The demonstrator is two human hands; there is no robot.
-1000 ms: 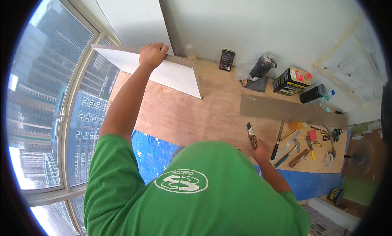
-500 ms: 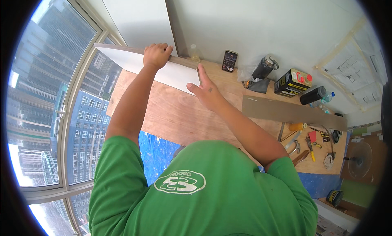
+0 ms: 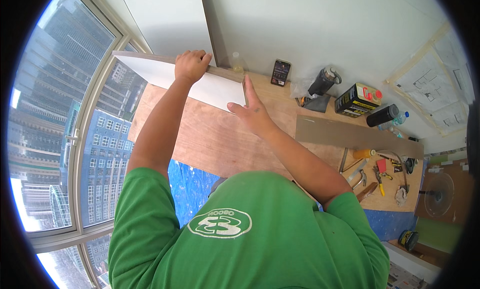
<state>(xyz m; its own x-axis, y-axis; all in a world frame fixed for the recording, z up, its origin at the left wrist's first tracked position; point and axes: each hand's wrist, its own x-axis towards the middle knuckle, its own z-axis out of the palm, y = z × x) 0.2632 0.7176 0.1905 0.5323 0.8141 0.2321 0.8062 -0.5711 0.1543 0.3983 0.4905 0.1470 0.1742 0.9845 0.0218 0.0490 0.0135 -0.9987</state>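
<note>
A long white board (image 3: 212,90) with a brown wood-toned top edge is on its long edge at the far left of the plywood worktop (image 3: 210,131), its white face toward me. My left hand (image 3: 192,66) is closed over the top edge, fingers wrapped over to the far side. At the board's right end is my right hand (image 3: 254,109), its thumb on the white face and its straight fingers along the end. The far face of the board is hidden.
Along the wall stand a phone (image 3: 281,72), a black flask (image 3: 325,81), a metal can (image 3: 358,100) and a black bottle (image 3: 382,116). A brown strip (image 3: 345,134) lies at right, near pliers (image 3: 381,181) and a hammer (image 3: 361,179). A window (image 3: 75,134) borders the left.
The board's right end and my right hand have shifted very slightly up and left in the picture. Both hands keep their places on the board.
</note>
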